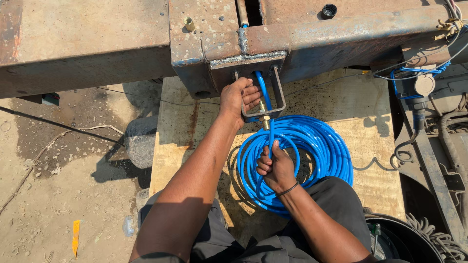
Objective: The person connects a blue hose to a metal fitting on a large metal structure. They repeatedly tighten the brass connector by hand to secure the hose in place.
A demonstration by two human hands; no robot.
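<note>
I see the thin blue plastic air hose (pixel 264 92) already running up through the welded steel bracket loop (pixel 263 95) under the rusty, pitted steel frame beam (pixel 341 34), with a small brass threaded fitting (pixel 265 122) sitting on it just below the loop. By my judgement the hose is routed but the fitting is not yet made fast, and nearly all the hose is left wound up.

My left hand (pixel 236 100) grips the bracket's left leg, fingers curled around the metal beside the hose. My right hand (pixel 275 168) is closed in a fist around the hose below the fitting, fingers pressed together on the smooth tube.

The rest lies as a glossy blue coil of hose (pixel 319 151), round and neatly stacked, on a rough, stained plywood board (pixel 365 122). Beyond are dusty ground (pixel 58 195) on the left and grey cables (pixel 451 131) on the right.
</note>
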